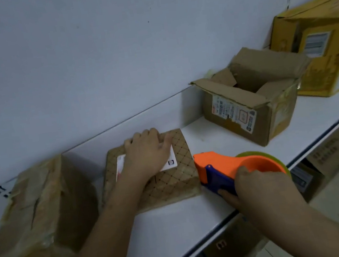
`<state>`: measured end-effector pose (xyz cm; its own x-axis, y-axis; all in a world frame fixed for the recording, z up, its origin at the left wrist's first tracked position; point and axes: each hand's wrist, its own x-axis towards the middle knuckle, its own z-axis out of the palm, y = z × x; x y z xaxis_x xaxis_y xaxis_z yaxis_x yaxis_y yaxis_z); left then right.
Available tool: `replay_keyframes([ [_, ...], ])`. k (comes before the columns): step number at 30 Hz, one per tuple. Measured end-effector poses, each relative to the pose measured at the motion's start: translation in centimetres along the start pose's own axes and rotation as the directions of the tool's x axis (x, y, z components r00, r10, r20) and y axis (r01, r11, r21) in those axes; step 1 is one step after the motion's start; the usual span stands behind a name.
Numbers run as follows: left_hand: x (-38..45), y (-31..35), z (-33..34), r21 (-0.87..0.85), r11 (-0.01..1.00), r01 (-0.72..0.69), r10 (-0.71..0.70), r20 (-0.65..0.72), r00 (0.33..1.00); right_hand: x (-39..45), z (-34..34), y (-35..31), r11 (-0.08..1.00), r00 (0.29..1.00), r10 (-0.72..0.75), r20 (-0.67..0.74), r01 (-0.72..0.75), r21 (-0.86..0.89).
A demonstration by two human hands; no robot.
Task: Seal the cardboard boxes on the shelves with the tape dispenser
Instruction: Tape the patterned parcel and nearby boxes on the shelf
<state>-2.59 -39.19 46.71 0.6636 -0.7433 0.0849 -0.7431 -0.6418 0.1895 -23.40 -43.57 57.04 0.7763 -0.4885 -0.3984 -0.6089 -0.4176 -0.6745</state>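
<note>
At frame centre, a flat patterned box point(149, 173) on the white shelf point(178, 221) is pressed down by the left hand point(146, 154), fingers flat. The orange-and-blue tape dispenser point(232, 169) is gripped by the right hand point(259, 189), its nose touching the box's right edge.

yellow box point(325, 43): cut off at right edge | white label point(170, 161): mostly hidden under left hand point(146, 154)

At frame centre the left hand point(146, 154) lies flat on a patterned box point(172, 185), while the right hand point(259, 189) grips the orange tape dispenser point(224, 164) at its right edge, an open box point(248, 105) upper right.
</note>
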Motion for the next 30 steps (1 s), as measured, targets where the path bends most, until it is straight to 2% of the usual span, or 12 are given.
replay_keyframes([
  [2,-0.4,0.1,-0.5,-0.059,0.995,-0.084,0.083,-0.015,0.996,1.0,-1.6,-0.6,0.999,0.999,0.03,-0.018,-0.029,0.034],
  [3,-0.9,0.6,-0.6,-0.09,0.981,-0.17,0.171,0.001,0.985,2.4,-1.6,1.4,0.995,0.993,0.083,-0.087,-0.088,-0.054],
  [5,-2.1,1.7,-0.3,-0.129,0.941,-0.314,0.318,0.008,0.948,4.5,-0.7,5.7,0.848,0.935,0.039,-0.352,-0.217,-0.484],
  [6,-2.3,1.9,-0.2,-0.146,0.937,-0.317,0.321,-0.002,0.947,5.2,-0.2,7.1,0.746,0.906,0.003,-0.424,-0.284,-0.602],
  [8,-2.0,1.7,-0.4,-0.147,0.952,-0.268,0.264,-0.047,0.963,6.5,0.9,8.9,0.663,0.906,-0.029,-0.421,-0.298,-0.687],
  [12,-2.2,1.3,-1.2,-0.196,0.928,-0.316,0.303,-0.092,0.949,6.0,2.3,9.2,0.699,0.845,-0.212,-0.49,-0.219,-0.681],
  [16,-4.2,1.2,-2.4,-0.164,0.897,-0.41,0.381,-0.182,0.907,5.7,1.9,9.6,0.722,0.837,-0.174,-0.519,-0.25,-0.645],
  [18,-6.9,1.8,-3.3,-0.159,0.913,-0.377,0.367,-0.089,0.926,5.9,2.0,9.8,0.721,0.837,-0.185,-0.515,-0.241,-0.65],
  [19,-8.4,2.1,-3.3,-0.145,0.925,-0.352,0.359,0.021,0.933,6.0,2.1,9.9,0.725,0.835,-0.189,-0.517,-0.236,-0.647],
  [21,-10.8,2.6,-2.6,0.02,0.937,-0.349,0.333,0.25,0.909,6.0,2.1,10.0,0.739,0.827,-0.193,-0.528,-0.231,-0.633],
  [22,-11.6,2.7,-2.0,0.108,0.924,-0.367,0.326,0.282,0.902,6.0,2.1,10.0,0.742,0.826,-0.195,-0.53,-0.229,-0.63],
  [30,-11.5,3.7,-1.2,0.247,0.908,-0.338,0.293,0.202,0.934,5.9,2.5,10.4,0.738,0.803,-0.231,-0.55,-0.224,-0.636],
])
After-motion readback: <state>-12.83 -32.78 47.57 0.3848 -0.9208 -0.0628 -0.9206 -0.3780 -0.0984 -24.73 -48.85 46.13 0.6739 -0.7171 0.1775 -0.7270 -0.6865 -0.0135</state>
